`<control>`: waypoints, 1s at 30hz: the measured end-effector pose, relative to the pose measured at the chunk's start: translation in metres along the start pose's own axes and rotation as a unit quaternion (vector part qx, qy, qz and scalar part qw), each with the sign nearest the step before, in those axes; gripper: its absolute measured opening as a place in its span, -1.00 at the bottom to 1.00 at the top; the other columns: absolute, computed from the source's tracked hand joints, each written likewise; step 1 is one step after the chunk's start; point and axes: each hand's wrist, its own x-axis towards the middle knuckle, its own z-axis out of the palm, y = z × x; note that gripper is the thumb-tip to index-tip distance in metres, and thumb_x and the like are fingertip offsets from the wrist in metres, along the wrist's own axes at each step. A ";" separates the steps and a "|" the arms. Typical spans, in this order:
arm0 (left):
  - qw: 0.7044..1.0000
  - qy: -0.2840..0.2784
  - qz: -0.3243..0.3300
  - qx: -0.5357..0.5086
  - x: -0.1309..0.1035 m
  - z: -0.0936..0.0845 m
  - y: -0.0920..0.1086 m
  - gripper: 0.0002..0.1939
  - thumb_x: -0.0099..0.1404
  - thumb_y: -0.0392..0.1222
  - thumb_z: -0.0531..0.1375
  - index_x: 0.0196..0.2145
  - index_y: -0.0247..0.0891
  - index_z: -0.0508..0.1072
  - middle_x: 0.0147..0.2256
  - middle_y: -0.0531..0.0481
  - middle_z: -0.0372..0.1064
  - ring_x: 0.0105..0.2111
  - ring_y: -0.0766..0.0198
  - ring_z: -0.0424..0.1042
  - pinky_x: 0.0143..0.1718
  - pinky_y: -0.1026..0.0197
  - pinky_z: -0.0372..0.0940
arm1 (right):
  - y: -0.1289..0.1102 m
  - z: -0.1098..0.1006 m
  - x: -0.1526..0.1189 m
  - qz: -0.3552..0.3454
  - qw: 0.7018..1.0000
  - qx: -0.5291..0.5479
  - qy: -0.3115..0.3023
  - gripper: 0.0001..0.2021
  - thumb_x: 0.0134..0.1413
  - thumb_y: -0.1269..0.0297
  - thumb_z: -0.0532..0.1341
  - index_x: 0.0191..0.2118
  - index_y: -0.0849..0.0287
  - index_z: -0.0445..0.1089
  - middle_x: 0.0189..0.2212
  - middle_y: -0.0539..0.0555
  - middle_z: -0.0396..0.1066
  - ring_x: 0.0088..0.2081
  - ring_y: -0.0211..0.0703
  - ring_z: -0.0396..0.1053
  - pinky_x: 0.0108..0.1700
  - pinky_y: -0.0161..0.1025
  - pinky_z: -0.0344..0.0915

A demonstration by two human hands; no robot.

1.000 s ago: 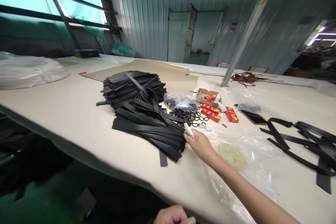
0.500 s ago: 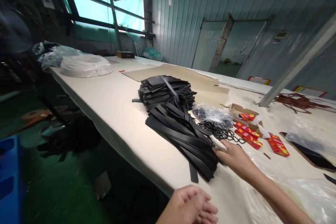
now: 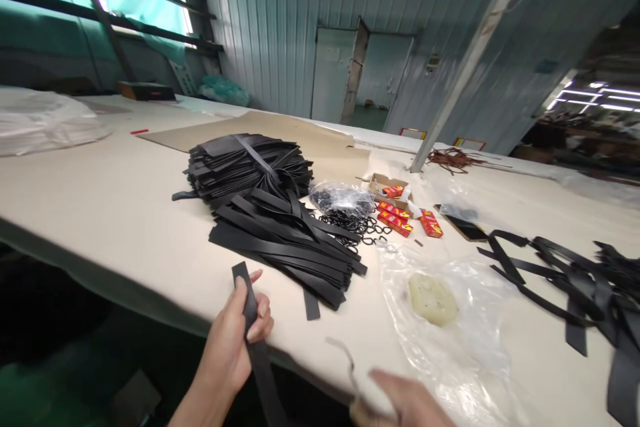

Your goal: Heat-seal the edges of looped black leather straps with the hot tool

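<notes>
My left hand (image 3: 233, 327) pinches a flat black strap (image 3: 261, 373) between thumb and fingers. One end of the strap sticks up past the thumb, and the rest hangs down over the table's front edge. Low in the view, my right hand (image 3: 407, 400), blurred, is closed on a white-handled tool (image 3: 373, 392) with a thin, bent tip; its exact kind I cannot make out. Beyond my hands lies a loose stack of black straps (image 3: 295, 253). Behind it is a tied bundle of black straps (image 3: 245, 163).
A yellowish block (image 3: 433, 299) sits on clear plastic sheeting (image 3: 480, 347). Black metal rings (image 3: 345, 221), a plastic bag (image 3: 343, 197) and red boxes (image 3: 395, 221) lie past the stack. More black straps (image 3: 560, 273) spread at right. A post (image 3: 465, 73) rises from the table (image 3: 125, 213).
The view has swung right. My left hand, formerly without a strap, now holds one. My right hand has drawn back from the stack toward me, still with the white-handled tool.
</notes>
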 end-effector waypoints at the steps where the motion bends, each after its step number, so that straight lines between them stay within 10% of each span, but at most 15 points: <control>1: 0.999 -0.016 -0.003 0.032 -0.005 0.000 -0.004 -0.78 0.33 -0.10 0.06 -0.20 -0.29 0.35 -0.70 0.19 0.16 -0.83 0.56 -0.04 -0.79 0.48 -0.07 | 0.001 -0.011 0.020 -0.002 1.000 -0.019 0.021 -0.77 0.14 0.19 0.08 -0.44 0.18 0.34 -0.51 0.00 0.33 -0.43 -0.20 0.29 -0.37 -0.29 0.22; 4: 0.990 -0.056 -0.029 0.122 -0.015 0.005 -0.019 -0.71 0.24 -0.01 0.15 -0.22 -0.30 0.35 -0.60 0.12 0.26 -0.72 0.50 0.13 -0.70 0.45 0.04 | 0.006 -0.045 0.090 0.037 0.977 -0.158 0.140 -0.79 0.17 0.32 0.04 -0.45 0.21 0.32 -0.48 0.05 0.34 -0.38 -0.15 0.30 -0.32 -0.26 0.21; 9: 0.968 -0.072 -0.028 0.238 -0.015 0.022 -0.031 -0.59 0.27 0.10 0.05 -0.08 -0.26 0.27 -0.62 0.14 0.24 -0.73 0.50 0.06 -0.72 0.45 -0.11 | 0.028 -0.062 0.167 0.071 0.956 -0.244 0.149 -0.91 0.17 0.37 0.13 -0.28 0.26 0.35 -0.25 0.09 0.33 -0.22 -0.14 0.31 -0.15 -0.13 0.26; 30: 0.948 -0.114 -0.084 0.285 -0.019 0.004 -0.048 -0.36 0.04 0.39 0.05 -0.24 -0.30 0.26 -0.71 0.15 0.22 -0.78 0.46 0.12 -0.77 0.41 -0.07 | 0.033 -0.073 0.192 0.059 0.964 -0.247 0.080 -0.80 0.17 0.26 0.16 -0.14 0.26 0.32 -0.16 0.11 0.32 -0.17 -0.11 0.33 -0.13 -0.06 0.30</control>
